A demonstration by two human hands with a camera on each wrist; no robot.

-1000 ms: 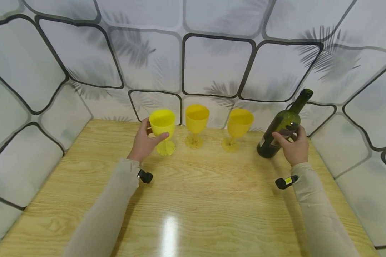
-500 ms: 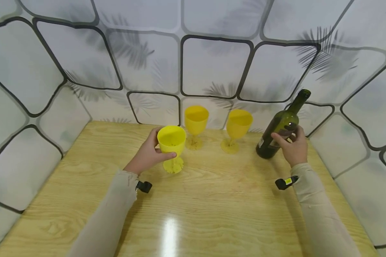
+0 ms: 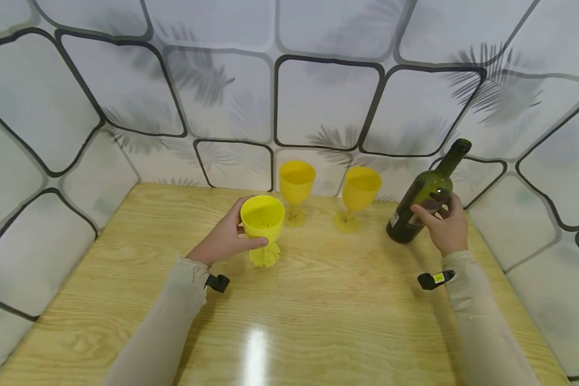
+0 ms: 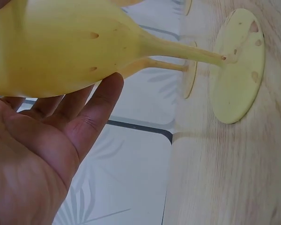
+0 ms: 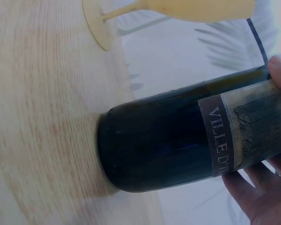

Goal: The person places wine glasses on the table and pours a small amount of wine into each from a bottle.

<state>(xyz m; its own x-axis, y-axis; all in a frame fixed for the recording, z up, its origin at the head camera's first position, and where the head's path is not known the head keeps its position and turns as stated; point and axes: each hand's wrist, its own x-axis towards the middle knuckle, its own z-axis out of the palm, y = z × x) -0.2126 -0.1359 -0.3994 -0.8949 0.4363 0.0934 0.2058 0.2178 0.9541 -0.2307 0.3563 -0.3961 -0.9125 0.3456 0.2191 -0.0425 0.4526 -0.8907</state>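
Three yellow goblets [image 3: 262,217] and a dark green bottle [image 3: 422,197] stand on a light wood-grain bench [image 3: 318,311] before white, black-outlined wall panels [image 3: 323,99].

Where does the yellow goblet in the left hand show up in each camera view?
Head: goblet centre-left, gripped by left hand.
Left wrist: goblet fills the upper left, foot at the right.
Right wrist: cannot tell; one goblet shows at top.
Shared landmark: wooden table.

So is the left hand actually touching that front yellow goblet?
Touching: in the head view the left hand wraps its fingers and thumb around the front yellow goblet.
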